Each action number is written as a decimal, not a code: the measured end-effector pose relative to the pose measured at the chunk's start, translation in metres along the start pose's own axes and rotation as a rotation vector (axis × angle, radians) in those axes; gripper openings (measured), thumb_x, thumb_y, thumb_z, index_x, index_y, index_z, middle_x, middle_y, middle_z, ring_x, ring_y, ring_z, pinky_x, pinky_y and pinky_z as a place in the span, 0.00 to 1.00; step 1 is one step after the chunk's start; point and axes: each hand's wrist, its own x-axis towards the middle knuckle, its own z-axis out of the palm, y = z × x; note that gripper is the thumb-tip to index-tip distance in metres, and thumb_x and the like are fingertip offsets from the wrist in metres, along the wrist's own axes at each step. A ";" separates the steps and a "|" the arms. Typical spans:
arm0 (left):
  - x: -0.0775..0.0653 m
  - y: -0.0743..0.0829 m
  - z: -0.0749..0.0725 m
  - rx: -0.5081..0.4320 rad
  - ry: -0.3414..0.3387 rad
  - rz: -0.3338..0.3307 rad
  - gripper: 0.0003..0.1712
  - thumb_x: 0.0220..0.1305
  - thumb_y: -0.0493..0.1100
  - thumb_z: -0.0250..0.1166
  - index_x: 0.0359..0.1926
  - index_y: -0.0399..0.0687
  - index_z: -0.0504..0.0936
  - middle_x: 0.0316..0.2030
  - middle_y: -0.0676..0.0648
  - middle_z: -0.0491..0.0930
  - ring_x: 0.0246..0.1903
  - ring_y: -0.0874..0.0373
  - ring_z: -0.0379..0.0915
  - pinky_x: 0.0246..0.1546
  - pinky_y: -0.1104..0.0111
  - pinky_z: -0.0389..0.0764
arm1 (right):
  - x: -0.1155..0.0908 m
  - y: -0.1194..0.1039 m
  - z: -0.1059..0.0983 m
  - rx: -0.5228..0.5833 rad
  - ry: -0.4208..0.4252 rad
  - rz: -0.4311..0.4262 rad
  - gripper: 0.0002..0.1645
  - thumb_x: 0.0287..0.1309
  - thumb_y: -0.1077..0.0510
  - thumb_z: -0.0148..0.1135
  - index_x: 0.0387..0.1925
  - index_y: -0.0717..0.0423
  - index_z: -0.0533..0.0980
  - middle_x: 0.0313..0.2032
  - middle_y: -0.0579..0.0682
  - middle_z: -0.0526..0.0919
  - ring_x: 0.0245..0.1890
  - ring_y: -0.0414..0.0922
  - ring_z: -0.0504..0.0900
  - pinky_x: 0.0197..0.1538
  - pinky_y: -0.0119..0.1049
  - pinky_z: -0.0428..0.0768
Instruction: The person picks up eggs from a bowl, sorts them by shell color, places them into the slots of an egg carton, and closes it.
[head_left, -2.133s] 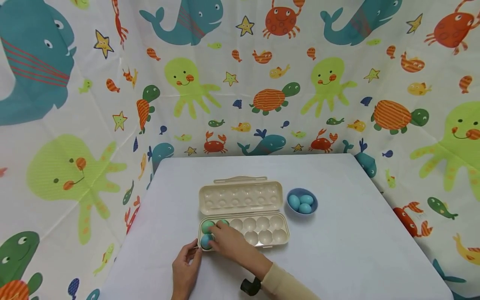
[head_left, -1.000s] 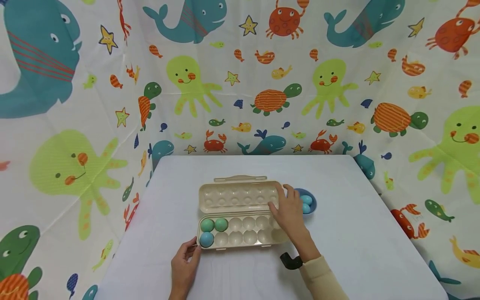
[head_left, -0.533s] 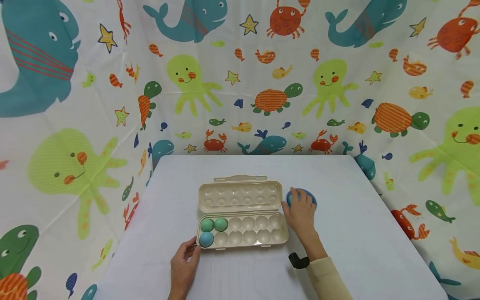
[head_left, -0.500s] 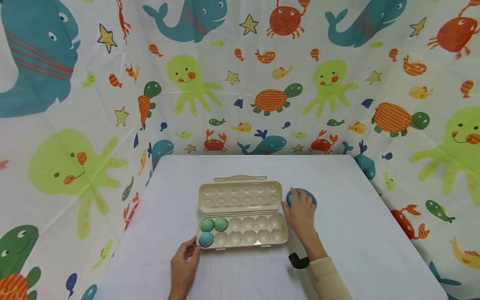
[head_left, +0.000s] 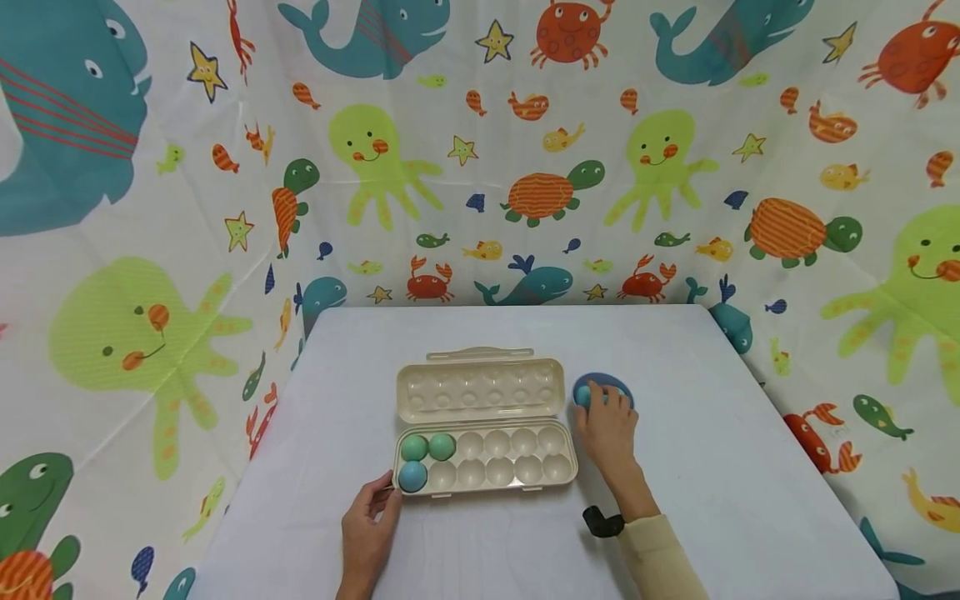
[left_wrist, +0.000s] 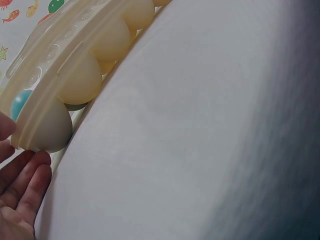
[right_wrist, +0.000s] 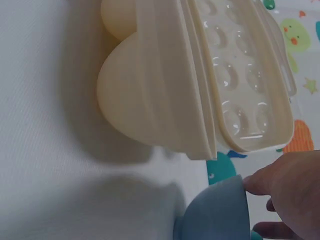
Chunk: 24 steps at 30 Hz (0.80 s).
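My left hand (head_left: 369,525) grips the left corner of a beige egg carton (head_left: 513,459); in the left wrist view the thumb is at the rim and the fingers are underneath. Two green eggs (head_left: 427,447) fill the carton's back-left cells, and one blue egg (head_left: 412,477) sits at front left. My right hand (head_left: 611,429) reaches into a blue bowl (right_wrist: 217,212) right of the carton, its thumb against the rim. A light blue egg (head_left: 582,397) shows beside the fingers. Whether the fingers hold an egg is hidden.
The carton's lid (head_left: 480,390) lies folded back behind it. A white-covered table (head_left: 720,475) bears everything. A cloth (head_left: 465,183) printed with sea animals hangs at the back and both sides. A black wrist device (head_left: 602,522) is on my right wrist.
From the carton's left cells, where it touched the eggs, my right hand has moved right to the bowl. Over the last half second it shifts slightly rightward there. My left hand stays on the carton.
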 end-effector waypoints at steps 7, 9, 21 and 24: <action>0.000 0.000 0.000 0.005 0.001 0.005 0.18 0.63 0.33 0.67 0.54 0.40 0.82 0.50 0.43 0.85 0.39 0.75 0.77 0.41 0.87 0.78 | -0.001 0.010 0.000 0.029 0.030 -0.010 0.28 0.66 0.56 0.58 0.61 0.69 0.71 0.57 0.74 0.72 0.56 0.71 0.70 0.53 0.66 0.74; 0.000 0.000 0.000 0.004 -0.001 0.004 0.18 0.63 0.34 0.67 0.54 0.40 0.82 0.51 0.43 0.85 0.39 0.73 0.78 0.41 0.87 0.78 | -0.002 0.012 -0.001 0.031 0.028 -0.002 0.26 0.65 0.57 0.59 0.59 0.71 0.72 0.56 0.74 0.72 0.55 0.71 0.71 0.53 0.67 0.74; 0.001 0.000 -0.001 0.018 -0.006 -0.002 0.18 0.64 0.35 0.67 0.55 0.40 0.81 0.52 0.43 0.85 0.40 0.73 0.78 0.42 0.87 0.78 | 0.014 0.014 -0.029 -0.096 -0.185 0.044 0.20 0.60 0.56 0.62 0.44 0.71 0.76 0.41 0.69 0.79 0.39 0.66 0.80 0.48 0.65 0.72; 0.000 0.000 -0.001 0.006 -0.006 -0.001 0.18 0.63 0.34 0.67 0.55 0.40 0.81 0.51 0.43 0.85 0.40 0.75 0.77 0.42 0.87 0.78 | 0.020 0.016 -0.032 -0.122 -0.243 0.033 0.19 0.57 0.56 0.62 0.41 0.71 0.76 0.40 0.68 0.80 0.37 0.64 0.81 0.49 0.65 0.73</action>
